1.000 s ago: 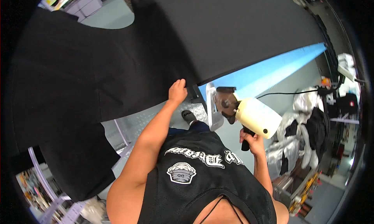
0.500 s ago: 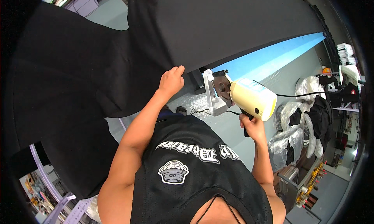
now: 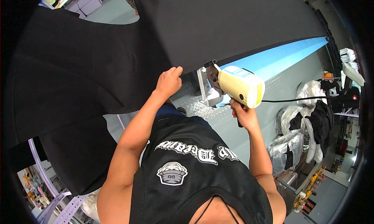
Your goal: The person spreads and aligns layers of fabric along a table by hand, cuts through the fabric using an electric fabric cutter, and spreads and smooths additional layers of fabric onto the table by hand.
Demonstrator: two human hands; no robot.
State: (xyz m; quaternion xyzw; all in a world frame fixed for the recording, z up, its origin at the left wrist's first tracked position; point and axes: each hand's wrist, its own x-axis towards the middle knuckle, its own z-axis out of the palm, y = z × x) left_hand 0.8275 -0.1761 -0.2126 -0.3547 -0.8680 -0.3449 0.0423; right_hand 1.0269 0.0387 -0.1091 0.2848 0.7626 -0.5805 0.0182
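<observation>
A wide black fabric sheet (image 3: 226,21) spreads across the far side and hangs down on the left in soft folds. My left hand (image 3: 169,80) pinches its near edge, fingers closed, just left of the centre. In my right hand (image 3: 244,114) is the dark handle of a handheld electric fabric cutter (image 3: 241,86) with a cream motor body. The cutter's metal base and blade guard point left, close to the fabric's edge and to my left hand. I cannot tell whether the blade touches the cloth.
A blue table side (image 3: 272,60) runs beneath the fabric to the far right. The cutter's black cable (image 3: 296,100) trails right. Clear plastic bags (image 3: 286,150) with dark contents lie on the right. Purple metal framing (image 3: 43,165) stands at lower left. Another person's leg (image 3: 130,0) shows at the far edge.
My right hand has brought the cutter left and slightly up, nearer the fabric's edge. My left hand keeps its pinch, shifted slightly left. On the left the fabric has shifted a little.
</observation>
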